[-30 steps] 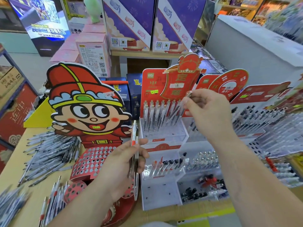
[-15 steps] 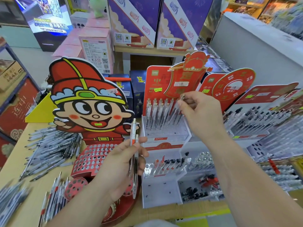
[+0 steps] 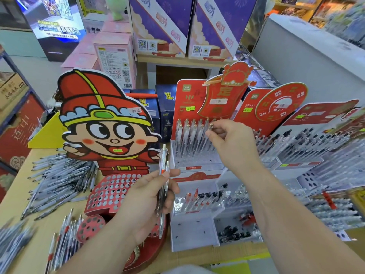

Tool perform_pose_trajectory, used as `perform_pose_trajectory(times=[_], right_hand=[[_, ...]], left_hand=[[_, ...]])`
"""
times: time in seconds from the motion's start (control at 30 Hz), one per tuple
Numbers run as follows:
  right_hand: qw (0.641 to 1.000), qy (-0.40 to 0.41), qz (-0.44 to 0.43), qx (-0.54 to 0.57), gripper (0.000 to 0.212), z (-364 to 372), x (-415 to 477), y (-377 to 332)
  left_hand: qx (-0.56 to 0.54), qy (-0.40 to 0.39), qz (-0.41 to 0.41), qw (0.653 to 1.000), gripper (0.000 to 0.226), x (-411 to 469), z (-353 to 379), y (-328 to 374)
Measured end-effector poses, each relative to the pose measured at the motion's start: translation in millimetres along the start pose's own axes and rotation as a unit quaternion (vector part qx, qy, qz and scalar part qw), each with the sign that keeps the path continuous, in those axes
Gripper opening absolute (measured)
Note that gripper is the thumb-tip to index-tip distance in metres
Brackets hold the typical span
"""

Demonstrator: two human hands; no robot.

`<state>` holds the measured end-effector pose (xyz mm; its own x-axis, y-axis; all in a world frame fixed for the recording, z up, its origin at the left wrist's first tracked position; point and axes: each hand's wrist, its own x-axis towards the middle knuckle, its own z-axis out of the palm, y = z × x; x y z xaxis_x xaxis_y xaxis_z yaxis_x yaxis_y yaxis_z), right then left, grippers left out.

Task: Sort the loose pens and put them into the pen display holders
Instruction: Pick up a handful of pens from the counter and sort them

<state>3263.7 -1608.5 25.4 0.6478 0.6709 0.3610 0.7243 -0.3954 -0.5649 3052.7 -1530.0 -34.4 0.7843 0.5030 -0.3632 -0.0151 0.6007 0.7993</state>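
Note:
My left hand (image 3: 146,202) is shut on a few clear pens (image 3: 163,186), held upright in front of the red cartoon-boy holder (image 3: 110,192) with its perforated top. My right hand (image 3: 230,143) pinches the gold-tipped top of one clear pen (image 3: 209,133) standing in the upper row of the white and red pen display holder (image 3: 194,165). That row holds several clear pens (image 3: 189,137). A lower tier (image 3: 199,198) holds red- and black-capped pens. Loose pens lie in a pile (image 3: 59,180) on the wooden table at left, and more (image 3: 65,238) lie near the front.
More pen displays (image 3: 308,147) with black-capped pens fill the right side. Blue boxes (image 3: 166,113) stand behind the holders, pink boxes (image 3: 112,56) and purple cartons (image 3: 160,26) farther back. A yellow card triangle (image 3: 47,135) stands at left. A white counter (image 3: 308,52) rises at the right.
My right hand has lowered its pen into the upper row of the display holder, fingers now at the pen's top. My left hand has stayed in place with its pens.

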Motion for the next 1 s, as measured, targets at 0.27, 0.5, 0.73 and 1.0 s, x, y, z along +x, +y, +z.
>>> perform_pose_trajectory(times=[0.27,0.5,0.73,1.0], right_hand=[[1.0,-0.002,-0.005,-0.022,0.016,0,0,-2],[0.999,-0.006,-0.011,-0.035,0.01,1,1,-4],[1.0,0.011,0.018,0.003,0.026,-1,-7,-3],[0.956,-0.148,0.084,0.241,0.006,-5,-44,-20]], left_hand=[[-0.004,0.0,0.002,1.0,0.027,0,0,1],[0.001,0.003,0.001,1.0,0.024,-2,-1,3],[0.02,0.003,0.002,1.0,0.026,-1,4,3],[0.062,-0.068,0.04,0.995,0.028,1,21,8]])
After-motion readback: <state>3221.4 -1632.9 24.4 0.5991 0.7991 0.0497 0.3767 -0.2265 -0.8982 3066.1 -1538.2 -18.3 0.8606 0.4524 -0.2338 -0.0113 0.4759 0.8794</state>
